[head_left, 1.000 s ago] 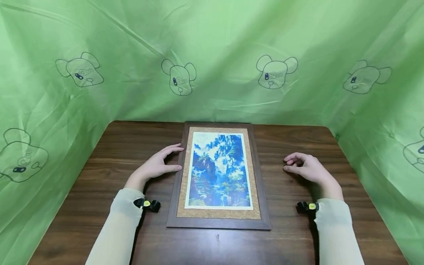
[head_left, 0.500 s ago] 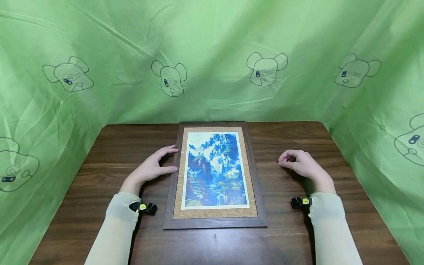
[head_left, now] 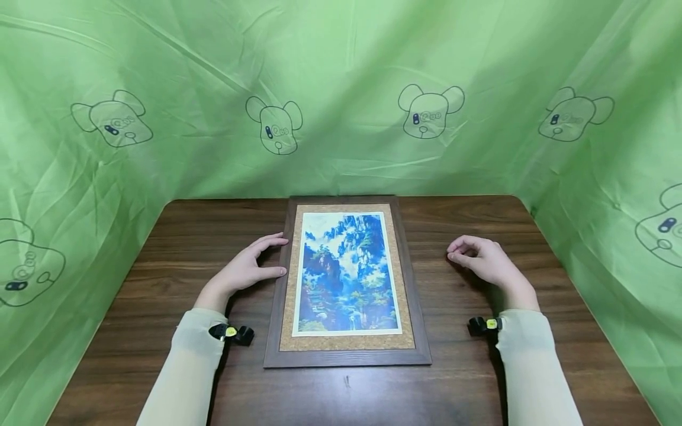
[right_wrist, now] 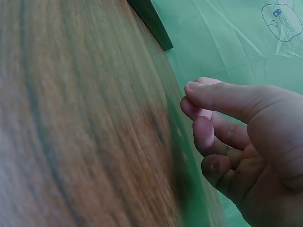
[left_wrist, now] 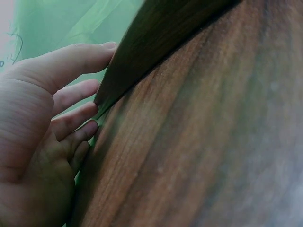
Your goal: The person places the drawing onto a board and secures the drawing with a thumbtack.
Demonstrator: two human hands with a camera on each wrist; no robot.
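Likely stiff, the framed picture (head_left: 348, 278) suits side-edge holds: spread left hand (head_left: 241, 271) only touches, loosely curled right hand (head_left: 489, 261) holds nothing.

On my feed I am reading short lettering on the wrinkled green fabric curtain (head_left: 341, 53), inside the dark-outlined, round-eared animal heads (head_left: 424, 124): a capital Q is leading, and two rounded characters are following, looking like 88 or BB. The small yellow patches (head_left: 231, 332) on the black wrist-strapped devices (head_left: 245, 335) are appearing too tiny to read.
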